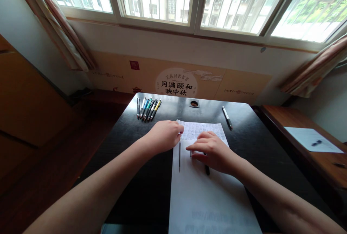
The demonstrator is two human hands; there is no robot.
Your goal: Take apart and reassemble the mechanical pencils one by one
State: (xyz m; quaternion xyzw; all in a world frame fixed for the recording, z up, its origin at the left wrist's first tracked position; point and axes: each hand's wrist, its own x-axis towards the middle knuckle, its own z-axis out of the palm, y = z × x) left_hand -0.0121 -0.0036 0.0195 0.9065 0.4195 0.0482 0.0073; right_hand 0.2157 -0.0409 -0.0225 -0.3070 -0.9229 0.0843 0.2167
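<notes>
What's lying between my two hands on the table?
In the head view, a thin dark rod lies on the white sheet between the left hand and right hand; otherwise only paper.

Both forearms reach forward, left grip (pixel 165 134) curled knuckles-up, right grip (pixel 214 151) flat, palm down, fingers pointing left.
</notes>
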